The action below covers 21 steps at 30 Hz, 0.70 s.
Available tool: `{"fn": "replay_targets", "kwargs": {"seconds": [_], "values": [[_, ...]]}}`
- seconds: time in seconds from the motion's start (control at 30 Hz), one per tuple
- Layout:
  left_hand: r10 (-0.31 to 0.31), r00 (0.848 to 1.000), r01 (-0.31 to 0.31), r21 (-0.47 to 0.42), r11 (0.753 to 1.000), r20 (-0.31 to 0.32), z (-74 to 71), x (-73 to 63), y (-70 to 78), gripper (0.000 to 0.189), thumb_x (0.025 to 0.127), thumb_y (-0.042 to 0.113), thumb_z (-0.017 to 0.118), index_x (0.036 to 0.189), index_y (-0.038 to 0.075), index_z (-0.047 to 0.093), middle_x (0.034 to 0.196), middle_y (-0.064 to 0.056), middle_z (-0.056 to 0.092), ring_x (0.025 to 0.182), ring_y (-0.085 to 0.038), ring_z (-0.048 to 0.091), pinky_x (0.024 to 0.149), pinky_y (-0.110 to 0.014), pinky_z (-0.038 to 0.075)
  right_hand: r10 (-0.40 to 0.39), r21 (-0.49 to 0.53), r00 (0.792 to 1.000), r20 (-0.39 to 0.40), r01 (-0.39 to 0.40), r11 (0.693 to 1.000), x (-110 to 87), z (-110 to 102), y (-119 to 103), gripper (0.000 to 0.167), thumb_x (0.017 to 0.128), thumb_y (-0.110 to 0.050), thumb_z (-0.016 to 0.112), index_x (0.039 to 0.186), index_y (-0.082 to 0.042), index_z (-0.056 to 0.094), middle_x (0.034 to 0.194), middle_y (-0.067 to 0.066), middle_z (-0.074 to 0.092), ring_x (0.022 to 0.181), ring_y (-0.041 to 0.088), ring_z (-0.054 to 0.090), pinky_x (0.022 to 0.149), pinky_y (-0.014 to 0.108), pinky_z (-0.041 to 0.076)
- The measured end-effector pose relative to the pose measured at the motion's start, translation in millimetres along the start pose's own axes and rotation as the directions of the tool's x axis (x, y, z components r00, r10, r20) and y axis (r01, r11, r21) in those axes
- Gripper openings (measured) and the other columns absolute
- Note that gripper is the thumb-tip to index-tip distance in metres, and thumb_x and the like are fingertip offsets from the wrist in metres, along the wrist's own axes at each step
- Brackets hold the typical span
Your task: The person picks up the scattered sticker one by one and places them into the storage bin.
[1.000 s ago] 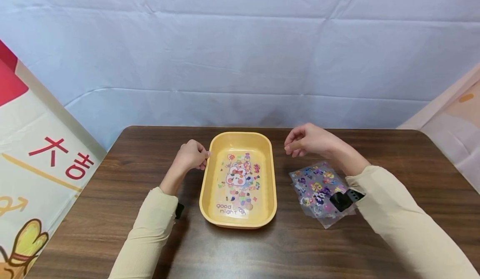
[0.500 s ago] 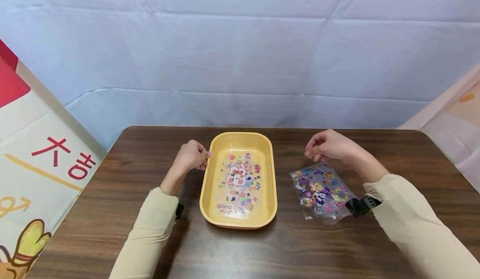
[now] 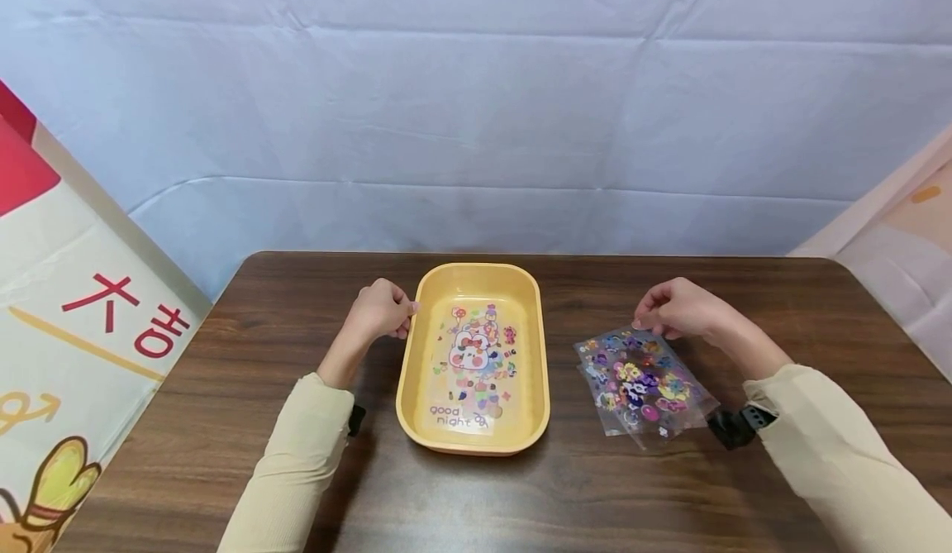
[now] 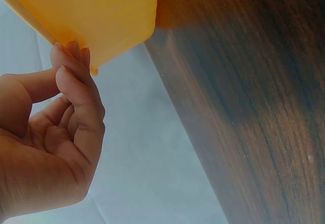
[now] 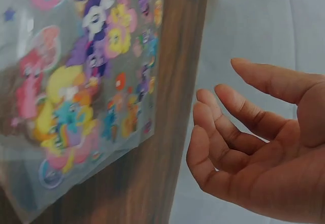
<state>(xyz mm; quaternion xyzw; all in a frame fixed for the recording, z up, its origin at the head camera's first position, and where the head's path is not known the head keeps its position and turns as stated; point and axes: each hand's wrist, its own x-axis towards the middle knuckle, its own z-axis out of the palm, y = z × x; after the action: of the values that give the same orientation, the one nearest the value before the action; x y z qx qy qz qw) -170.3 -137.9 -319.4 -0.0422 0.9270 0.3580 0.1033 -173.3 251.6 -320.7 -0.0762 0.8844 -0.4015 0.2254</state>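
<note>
a person's left hand pinches the left rim of a yellow tray in which a clear sticker sheet lies flat, reading "good night," while the right hand, thumb and loosely curled fingers apart, hovers over overlapping pony sticker sheets right of the tray on a wooden table.

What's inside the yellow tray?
At least one clear sticker sheet is inside the yellow tray. It shows a white cartoon animal and the words "good night". It partly covers the bottom, so I can't tell whether more sheets lie hidden under it.
</note>
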Motion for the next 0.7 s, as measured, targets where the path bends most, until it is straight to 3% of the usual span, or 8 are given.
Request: {"fn": "replay_targets", "kwargs": {"seconds": [0.27, 0.53, 0.7], "values": [[-0.001, 1.0, 0.001, -0.001, 1.0, -0.001, 0.7, 1.5, -1.0, 0.027, 0.09, 0.012, 0.058, 0.066, -0.001, 0.062, 0.056, -0.007, 0.06, 0.049, -0.013, 0.058, 0.059, -0.033, 0.054, 0.012, -0.016, 1.0, -0.014, -0.013, 1.0, -2.1, 1, 16, 0.017, 0.088, -0.007, 0.055, 0.095, 0.008, 0.057, 0.079, 0.01, 0.058, 0.066, 0.018, 0.05, 0.059, 0.031, 0.045], [0.006, 1.0, -0.006, -0.002, 1.0, 0.0, 0.7, 1.9, -2.1, 0.031, 0.09, 0.012, 0.059, 0.061, 0.002, 0.057, 0.055, -0.006, 0.06, 0.049, -0.013, 0.058, 0.059, -0.033, 0.054, 0.039, -0.046, 0.999, -0.02, -0.04, 0.998, -4.2, 1, 30, 0.019, 0.087, -0.009, 0.058, 0.095, 0.009, 0.057, 0.08, 0.007, 0.056, 0.069, 0.02, 0.05, 0.06, 0.033, 0.046], [0.006, 1.0, -0.006, -0.008, 1.0, 0.002, 1.1, 2.5, -3.0, 0.027, 0.09, 0.011, 0.058, 0.066, 0.0, 0.062, 0.056, -0.006, 0.06, 0.049, -0.013, 0.058, 0.059, -0.033, 0.054, 0.056, -0.052, 0.998, -0.039, -0.058, 0.997, -4.1, 2, 36, 0.022, 0.085, -0.01, 0.061, 0.095, 0.009, 0.055, 0.077, 0.006, 0.053, 0.069, 0.019, 0.049, 0.059, 0.033, 0.046]]}}
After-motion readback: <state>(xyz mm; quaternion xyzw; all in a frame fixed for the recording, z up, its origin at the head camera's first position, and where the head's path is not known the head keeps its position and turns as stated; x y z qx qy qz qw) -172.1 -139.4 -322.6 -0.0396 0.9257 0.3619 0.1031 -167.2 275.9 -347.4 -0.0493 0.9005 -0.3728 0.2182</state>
